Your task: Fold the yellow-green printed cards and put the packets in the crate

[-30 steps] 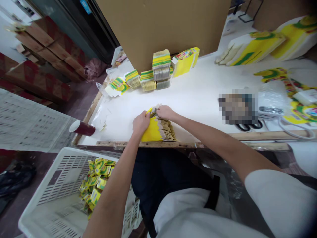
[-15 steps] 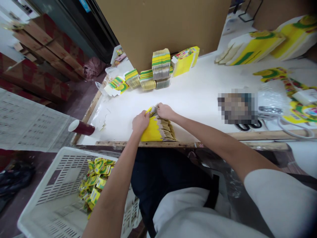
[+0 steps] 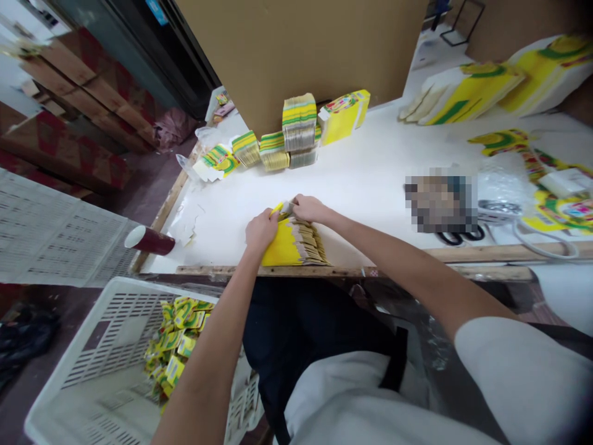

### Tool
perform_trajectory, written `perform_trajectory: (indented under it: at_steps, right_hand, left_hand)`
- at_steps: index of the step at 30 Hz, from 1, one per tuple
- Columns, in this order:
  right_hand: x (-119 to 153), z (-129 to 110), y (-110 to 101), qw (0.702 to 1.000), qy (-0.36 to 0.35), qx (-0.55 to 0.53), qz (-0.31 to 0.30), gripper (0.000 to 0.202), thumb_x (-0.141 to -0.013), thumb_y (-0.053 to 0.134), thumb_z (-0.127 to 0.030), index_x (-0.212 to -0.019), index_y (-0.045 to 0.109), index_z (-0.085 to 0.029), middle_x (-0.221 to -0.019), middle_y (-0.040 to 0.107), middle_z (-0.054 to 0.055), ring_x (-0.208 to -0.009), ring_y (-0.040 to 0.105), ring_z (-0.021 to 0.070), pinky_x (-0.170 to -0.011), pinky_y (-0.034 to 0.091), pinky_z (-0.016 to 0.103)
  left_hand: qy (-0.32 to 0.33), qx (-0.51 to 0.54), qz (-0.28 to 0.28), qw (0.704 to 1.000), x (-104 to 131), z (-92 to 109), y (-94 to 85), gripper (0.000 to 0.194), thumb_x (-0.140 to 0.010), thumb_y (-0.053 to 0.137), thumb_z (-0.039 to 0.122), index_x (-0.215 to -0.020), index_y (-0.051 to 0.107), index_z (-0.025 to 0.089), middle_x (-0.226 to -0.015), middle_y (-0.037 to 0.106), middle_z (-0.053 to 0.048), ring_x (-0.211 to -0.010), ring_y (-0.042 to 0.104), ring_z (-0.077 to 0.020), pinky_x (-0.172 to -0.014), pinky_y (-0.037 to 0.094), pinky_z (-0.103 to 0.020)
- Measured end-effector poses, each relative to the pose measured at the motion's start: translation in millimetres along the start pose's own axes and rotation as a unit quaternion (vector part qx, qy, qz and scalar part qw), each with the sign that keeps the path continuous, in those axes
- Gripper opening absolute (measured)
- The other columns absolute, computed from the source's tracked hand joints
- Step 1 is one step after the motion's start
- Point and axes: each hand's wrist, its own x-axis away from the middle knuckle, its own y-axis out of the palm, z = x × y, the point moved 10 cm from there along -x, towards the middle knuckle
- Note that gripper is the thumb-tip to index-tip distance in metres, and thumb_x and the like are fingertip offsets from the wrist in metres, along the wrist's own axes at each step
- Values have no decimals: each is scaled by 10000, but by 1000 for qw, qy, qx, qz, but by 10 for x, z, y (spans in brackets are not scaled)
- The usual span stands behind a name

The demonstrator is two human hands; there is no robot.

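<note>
A row of flat yellow cartons (image 3: 281, 248) lies at the near table edge, their grey-brown end flaps fanned out to the right. My left hand (image 3: 260, 231) is closed on the far left part of the row, its thumb and fingers at a yellow carton that stands slightly raised. At that same carton's far end, my right hand (image 3: 309, 209) pinches a pale flap between thumb and fingers. The two hands are close together, with the grey inside of the carton (image 3: 286, 209) showing between them. My fingertips are partly hidden.
Bundled yellow-green cartons (image 3: 299, 121) stand along a big cardboard sheet (image 3: 306, 49). A dark red cup (image 3: 151, 240) lies at the table's left corner. Below it, a white crate (image 3: 115, 290) holds many small yellow packets (image 3: 178, 334). Black-handled scissors (image 3: 458, 235) lie to the right.
The whole view has shifted slightly. Both hands keep their places on the carton, with hardly any visible movement.
</note>
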Motion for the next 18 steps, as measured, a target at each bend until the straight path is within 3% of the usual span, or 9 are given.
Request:
perform_trajectory:
  at_steps: [3, 7, 12, 18]
  right_hand:
    - [58, 11, 3, 997, -30, -7, -73, 301, -756, 479, -190, -1014, 627, -144, -808, 706, 78, -615, 651, 171, -606, 477, 267]
    - [167, 42, -34, 990, -66, -3, -123, 239, -692, 517, -149, -876, 669, -144, -707, 687, 50, -564, 627, 138, -552, 465, 233]
    - [276, 8, -78, 987, -113, 29, -114, 198, -667, 496, -147, -790, 651, -159, -698, 669, 13, -590, 605, 110, -537, 414, 202]
    - [376, -119, -128, 977, -165, 126, -46, 144, -663, 508, -166, -720, 640, -175, -722, 653, 35, -709, 565, 164, -595, 330, 257]
  left_hand:
    - [7, 7, 0, 1000, 0, 14, 1, 421, -890, 236, 484, -1031, 571, 273, -1050, 666, -68, -964, 599, -234, -767, 414, -315]
    - [12, 21, 1, 1000, -2, 22, 1, 503, -857, 226, 579, -975, 611, 278, -1039, 671, -62, -958, 601, -250, -757, 418, -321]
    - [11, 38, -1, 999, 2, 20, -1, 591, -814, 203, 662, -945, 636, 282, -1010, 682, -61, -941, 604, -249, -760, 417, -321]
    - [9, 60, -12, 998, 10, 1, 2, 632, -768, 229, 720, -962, 642, 281, -1027, 680, -58, -940, 601, -249, -746, 415, -310]
